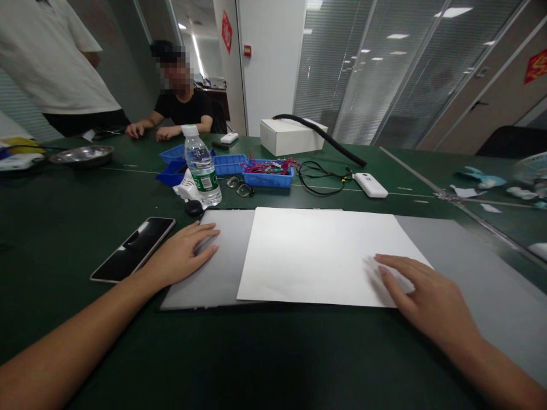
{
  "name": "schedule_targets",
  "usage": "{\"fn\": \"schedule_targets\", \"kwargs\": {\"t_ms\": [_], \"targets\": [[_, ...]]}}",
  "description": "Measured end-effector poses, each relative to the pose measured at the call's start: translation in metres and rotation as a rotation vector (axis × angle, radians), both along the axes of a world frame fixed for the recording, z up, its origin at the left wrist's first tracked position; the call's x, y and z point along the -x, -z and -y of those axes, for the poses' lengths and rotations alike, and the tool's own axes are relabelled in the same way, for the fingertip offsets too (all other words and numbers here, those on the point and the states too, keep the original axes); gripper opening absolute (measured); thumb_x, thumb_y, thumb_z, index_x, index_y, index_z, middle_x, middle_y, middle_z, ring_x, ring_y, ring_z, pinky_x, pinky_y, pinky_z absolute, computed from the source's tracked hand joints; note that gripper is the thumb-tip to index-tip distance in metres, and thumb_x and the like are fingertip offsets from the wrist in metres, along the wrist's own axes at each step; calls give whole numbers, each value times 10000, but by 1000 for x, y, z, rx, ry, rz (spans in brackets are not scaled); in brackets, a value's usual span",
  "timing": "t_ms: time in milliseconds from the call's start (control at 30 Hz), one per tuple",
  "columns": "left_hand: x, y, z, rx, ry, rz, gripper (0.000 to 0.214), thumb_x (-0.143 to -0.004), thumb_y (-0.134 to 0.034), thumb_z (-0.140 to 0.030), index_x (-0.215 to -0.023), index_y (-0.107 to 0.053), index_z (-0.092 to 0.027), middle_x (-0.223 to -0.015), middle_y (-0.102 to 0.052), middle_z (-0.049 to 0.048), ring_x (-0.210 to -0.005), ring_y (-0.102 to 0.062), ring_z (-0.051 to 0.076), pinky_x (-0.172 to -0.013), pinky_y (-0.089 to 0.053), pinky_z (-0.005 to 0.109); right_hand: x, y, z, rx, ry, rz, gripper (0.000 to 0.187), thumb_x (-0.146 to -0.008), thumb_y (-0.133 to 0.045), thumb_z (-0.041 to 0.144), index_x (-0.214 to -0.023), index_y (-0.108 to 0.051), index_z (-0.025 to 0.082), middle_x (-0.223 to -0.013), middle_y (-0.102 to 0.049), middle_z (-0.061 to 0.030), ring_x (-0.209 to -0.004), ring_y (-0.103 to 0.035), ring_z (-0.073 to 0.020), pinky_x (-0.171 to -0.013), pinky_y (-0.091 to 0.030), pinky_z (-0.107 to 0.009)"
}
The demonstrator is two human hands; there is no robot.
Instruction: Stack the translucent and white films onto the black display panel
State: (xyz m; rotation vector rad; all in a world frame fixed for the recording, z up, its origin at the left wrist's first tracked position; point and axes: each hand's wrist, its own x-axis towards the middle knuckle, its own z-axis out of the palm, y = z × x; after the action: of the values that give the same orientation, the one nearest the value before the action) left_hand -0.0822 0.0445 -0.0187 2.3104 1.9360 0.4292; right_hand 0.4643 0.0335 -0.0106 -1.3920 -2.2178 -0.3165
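Observation:
A blank white sheet of paper (316, 256) lies flat on a grey mat (209, 285), in the middle of the green table. My left hand (186, 253) rests at the mat's left edge, fingers stretched toward the paper but apart from it, holding nothing. Over the right side of the paper is my right hand (421, 290), its fingers apart and nothing in them; whether the fingertips touch the sheet I cannot tell. A dark-screened phone (134, 250) lies just left of my left hand.
Behind the mat stand a water bottle (202, 168), glasses (240, 187), a blue tray of wired parts (268, 179), a black cable (320, 179), a white device (370, 185) and a white box (293, 138). A metal dish (81, 155) is far left. Two people are across the table.

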Motion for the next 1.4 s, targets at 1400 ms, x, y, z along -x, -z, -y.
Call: {"fn": "schedule_targets", "kwargs": {"t_ms": [1400], "targets": [[0,-1,3,34,-10,18,774,-1021,-465,-746,-1566,-650,-229,-1713,-520,83,-1616,-432,399,-1312,-392,558,7,8,-2,174,-339,107,457,-1075,-567,395,-1511,-667,297,-1530,-685,-87,-1399,-670,-296,-1132,-608,-571]]}}
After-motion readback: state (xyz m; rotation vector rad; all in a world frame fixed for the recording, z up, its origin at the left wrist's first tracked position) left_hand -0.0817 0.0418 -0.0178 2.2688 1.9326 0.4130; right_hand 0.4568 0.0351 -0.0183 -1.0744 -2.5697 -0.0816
